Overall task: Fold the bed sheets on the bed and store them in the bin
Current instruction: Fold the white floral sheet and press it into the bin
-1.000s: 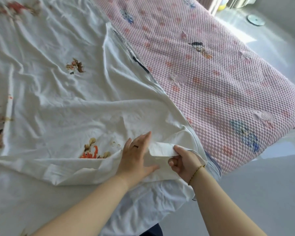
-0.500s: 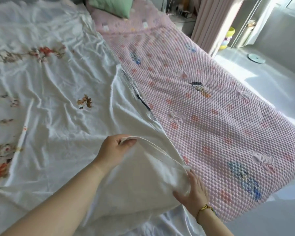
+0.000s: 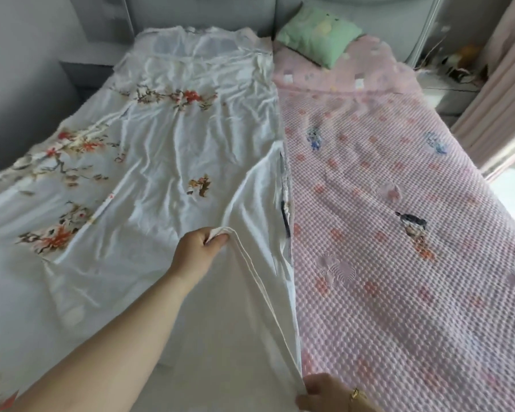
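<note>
A white bed sheet (image 3: 173, 162) printed with red and brown flowers lies spread over the left half of the bed. Its right side is folded back, plain underside up. My left hand (image 3: 198, 251) pinches the doubled sheet edge near the middle of the bed. My right hand (image 3: 324, 392), a gold bracelet on its wrist, grips the same edge at the bottom of the view. The edge runs taut between both hands. No bin is visible.
A pink quilted mattress cover (image 3: 399, 233) shows on the bed's right half. A green pillow (image 3: 318, 34) leans at the grey headboard (image 3: 205, 13). Pink curtains (image 3: 494, 114) hang at the right, with a cluttered shelf (image 3: 458, 69) behind the bed's corner.
The view has tilted up from the foot of the bed toward the headboard. My left hand has slid further up the sheet edge, drawing it straight away from my right hand.
</note>
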